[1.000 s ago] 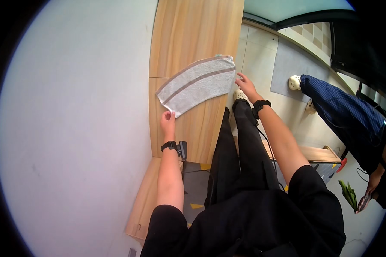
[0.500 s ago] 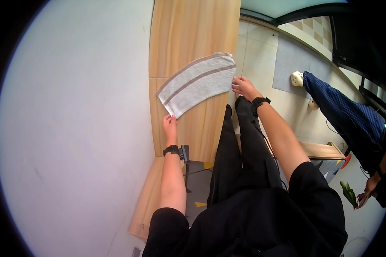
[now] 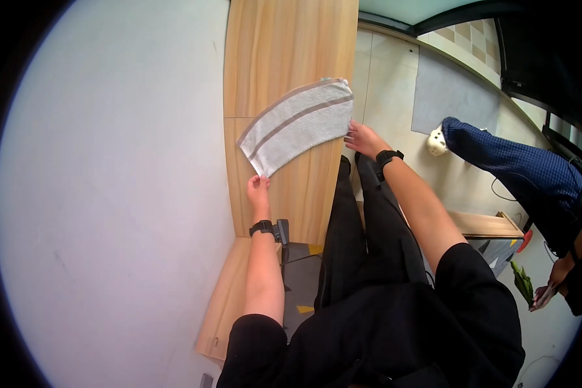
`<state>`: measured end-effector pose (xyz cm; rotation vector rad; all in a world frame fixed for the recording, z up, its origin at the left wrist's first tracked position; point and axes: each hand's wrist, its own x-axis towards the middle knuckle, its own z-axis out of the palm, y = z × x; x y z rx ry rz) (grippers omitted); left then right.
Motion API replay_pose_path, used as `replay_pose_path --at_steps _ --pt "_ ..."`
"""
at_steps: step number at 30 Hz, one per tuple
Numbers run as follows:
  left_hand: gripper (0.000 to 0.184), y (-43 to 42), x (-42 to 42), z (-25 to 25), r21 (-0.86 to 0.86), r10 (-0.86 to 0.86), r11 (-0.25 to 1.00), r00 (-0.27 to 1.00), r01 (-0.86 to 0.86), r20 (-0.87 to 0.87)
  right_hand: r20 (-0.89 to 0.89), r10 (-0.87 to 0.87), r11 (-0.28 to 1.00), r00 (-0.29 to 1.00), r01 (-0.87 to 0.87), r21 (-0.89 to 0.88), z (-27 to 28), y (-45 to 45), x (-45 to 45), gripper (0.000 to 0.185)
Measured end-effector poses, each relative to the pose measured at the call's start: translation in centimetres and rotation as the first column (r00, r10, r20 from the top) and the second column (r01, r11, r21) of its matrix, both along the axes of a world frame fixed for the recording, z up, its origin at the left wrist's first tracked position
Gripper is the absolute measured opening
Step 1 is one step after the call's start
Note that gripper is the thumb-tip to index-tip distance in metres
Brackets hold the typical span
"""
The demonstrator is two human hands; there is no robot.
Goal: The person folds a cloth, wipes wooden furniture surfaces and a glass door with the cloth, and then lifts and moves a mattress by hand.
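A pale grey towel (image 3: 301, 126) with brown stripes lies flat, in a curved shape, on the light wooden surface (image 3: 291, 45). My left hand (image 3: 258, 186) is at the towel's lower left corner, with thumb and fingers pinched on its edge. On the other side, my right hand (image 3: 363, 139) is at the towel's lower right corner, by the edge of the wood. Its fingertips close on the towel's edge there. Both wrists wear black straps.
A white wall (image 3: 123, 161) runs along the left. At the right stands another person in blue checked trousers (image 3: 517, 152), a hand (image 3: 556, 278) near something green. A grey mat (image 3: 449, 90) lies on the floor. A low wooden piece (image 3: 485, 224) is lower right.
My right hand has moved left and slightly down to the towel's right corner. My left hand has closed on the left corner. The other person's leg and foot have shifted.
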<state>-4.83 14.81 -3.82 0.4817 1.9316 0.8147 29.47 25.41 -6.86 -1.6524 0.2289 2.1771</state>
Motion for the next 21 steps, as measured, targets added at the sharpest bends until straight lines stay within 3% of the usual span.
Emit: replay_pose_path --at_steps 2,5,8,12,14,16,17,18,20,21 --pt "0.023 -0.1 0.1 0.4 0.045 0.049 0.998 0.993 -0.054 0.111 0.005 -0.208 0.938 0.978 0.198 0.283 -0.2 -0.8 -1.3 0.037" --pt "0.022 -0.1 0.1 0.3 0.020 0.059 0.998 0.992 -0.062 0.113 0.063 -0.303 0.905 0.951 0.266 0.332 1.0 -0.8 -2.1 0.023" --pt "0.022 0.1 0.3 0.3 0.009 0.041 0.999 0.994 -0.042 0.098 0.120 -0.354 0.846 0.928 0.263 0.464 1.0 -0.8 -1.6 0.018" --pt "0.024 0.9 0.9 1.9 -0.025 -0.069 0.997 0.992 0.072 0.108 0.129 -0.455 0.773 0.881 0.318 0.549 5.8 1.1 -1.8 0.018" --pt "0.025 1.4 1.1 2.7 -0.069 -0.224 0.969 0.961 0.237 0.160 0.147 -0.492 0.673 0.858 0.268 0.689 8.0 2.2 -2.2 0.017" --pt "0.027 1.8 1.4 3.3 -0.088 -0.270 0.954 0.949 0.287 0.163 0.185 -0.475 0.655 0.860 0.205 0.727 9.8 2.9 -3.1 0.015" --pt "0.029 2.1 1.6 3.8 -0.109 -0.314 0.936 0.935 0.334 0.166 0.222 -0.418 0.613 0.881 0.093 0.785 10.7 3.2 -3.7 0.015" --pt "0.029 2.2 1.7 4.0 -0.109 -0.314 0.936 0.935 0.334 0.166 0.264 -0.362 0.559 0.894 -0.018 0.829 11.3 3.4 -4.3 0.015" --pt "0.029 2.0 1.8 3.7 -0.105 -0.260 0.954 0.950 0.280 0.173 0.264 -0.325 0.517 0.908 -0.064 0.854 13.4 3.4 -6.3 0.013" --pt "0.029 2.0 1.8 3.8 -0.105 -0.257 0.955 0.951 0.277 0.174 0.388 -0.199 0.519 0.900 -0.239 0.821 14.5 3.0 -7.3 0.011"
